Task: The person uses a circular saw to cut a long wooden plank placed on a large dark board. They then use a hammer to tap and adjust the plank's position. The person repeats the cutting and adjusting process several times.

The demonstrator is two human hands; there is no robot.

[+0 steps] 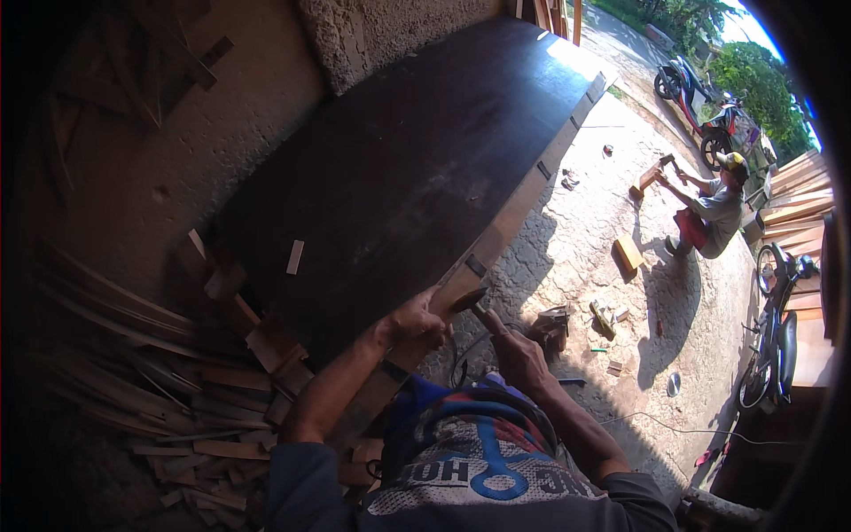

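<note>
From where I stand, the long dark surface (372, 168) runs away from the worker, its far right corner bright with sun. Down its right edge goes a light wooden side (507, 226) marked with small dark rectangular patches (476, 265). The left grip (417, 321) rests at that right edge, close to the near right corner, fingers bent against the wood; I cannot tell whether they pinch anything. The right grip (520, 356) is wrapped firmly round the handle of a hammer (470, 299), whose dark head sits at the same edge, just beyond the left fingers; whether it touches the wood I can't make out.

A small pale strip (295, 257) lies on the surface, not far from its near edge. Beyond that edge, to the left, offcuts (232, 450) are heaped beneath curved slats (124, 310).

Off the surface's right edge, the cracked ground (581, 248) carries a squarish wooden block (628, 254), some scattered tools (605, 319) and a round disc (674, 383). Farther over, a capped co-worker (714, 213) crouches in the sun, a tool raised near a wooden piece (645, 184). One motorbike (700, 106) stands behind that person, another (773, 332) to the right.
</note>
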